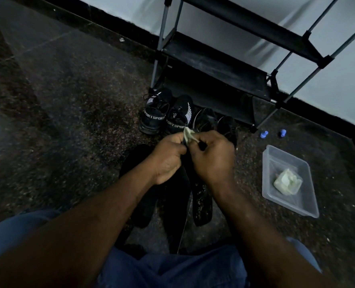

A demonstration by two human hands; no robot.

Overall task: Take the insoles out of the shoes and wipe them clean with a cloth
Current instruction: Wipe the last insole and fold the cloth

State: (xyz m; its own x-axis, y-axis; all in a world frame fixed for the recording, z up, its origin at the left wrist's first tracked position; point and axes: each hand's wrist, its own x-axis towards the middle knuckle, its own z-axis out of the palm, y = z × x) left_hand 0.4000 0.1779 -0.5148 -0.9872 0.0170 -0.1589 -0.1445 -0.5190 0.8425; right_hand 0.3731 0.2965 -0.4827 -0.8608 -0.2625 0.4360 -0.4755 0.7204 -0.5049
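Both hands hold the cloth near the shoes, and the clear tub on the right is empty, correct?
No: the head view shows the clear tub holds a crumpled pale cloth. The left hand and right hand do hold the other cloth near the shoes.

Shoes (166,116) stand on the floor (68,104) just before the shoe rack (214,65), insoles (141,196) lie between them and the person's lap (172,271), and to the right a plastic tub (265,175) holds a cloth (287,181), two small caps (264,134) behind it.

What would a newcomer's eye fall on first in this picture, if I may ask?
The left hand and right hand meet mid-frame, gripping a crumpled pale cloth over a long black insole. Right of them, a clear plastic tray holds a second pale cloth; black sneakers lettered SPORT stand beyond.
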